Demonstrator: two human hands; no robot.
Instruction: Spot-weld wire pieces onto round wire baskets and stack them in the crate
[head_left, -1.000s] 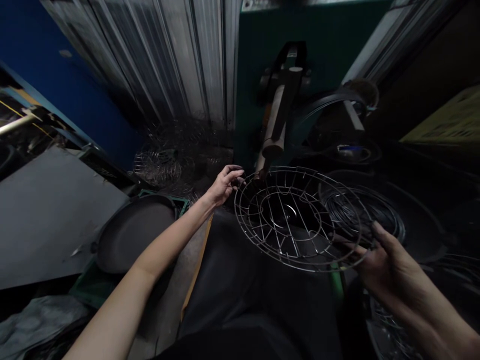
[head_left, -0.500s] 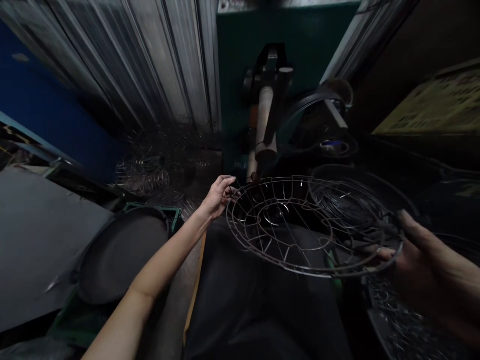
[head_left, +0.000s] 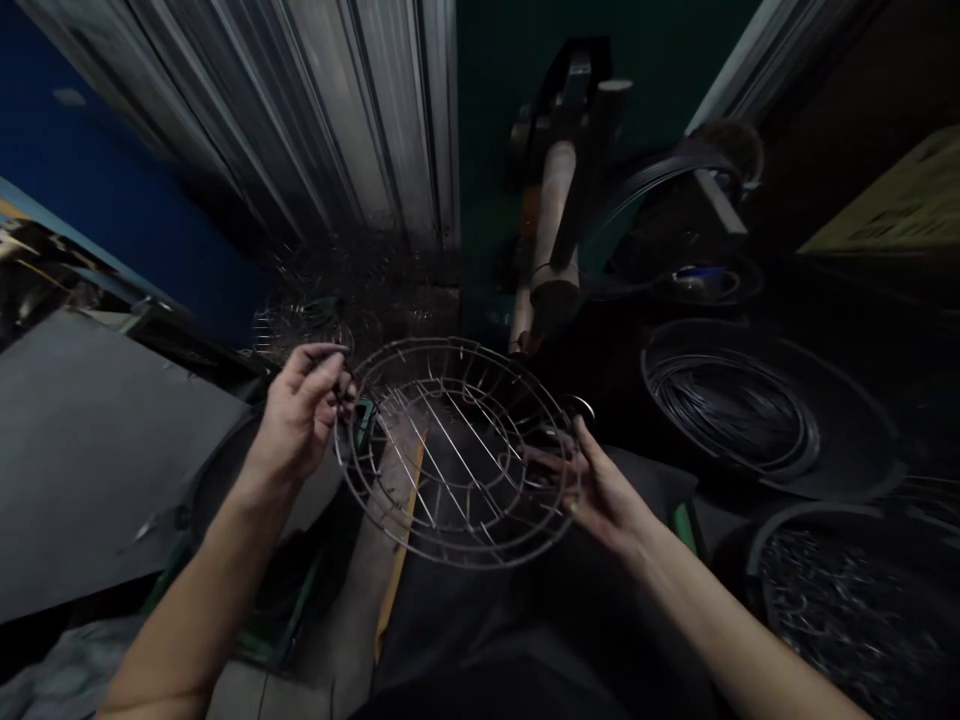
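Note:
A round wire frame [head_left: 469, 485], made of concentric rings joined by short wires with straight rods across the middle, is held over my lap. My left hand [head_left: 304, 410] grips its left rim, thumb and fingers pressed together. On the opposite side, my right hand [head_left: 600, 490] has its fingers through the wires and its thumb at the rim. Just beyond the frame stands a machine [head_left: 555, 200] with pale cylindrical arms on a dark green body.
To the right are a basin with coiled wire [head_left: 735, 410] and a tub of small metal pieces [head_left: 840, 590]. A dark round pan [head_left: 225, 470] is at the left, by a grey panel [head_left: 97, 440]. Wire pieces [head_left: 307, 320] lie near the corrugated wall [head_left: 360, 120].
The wire frame has moved left, away from the coil basin, with both hands on it. The view has shifted, and the machine now appears slightly higher and further right.

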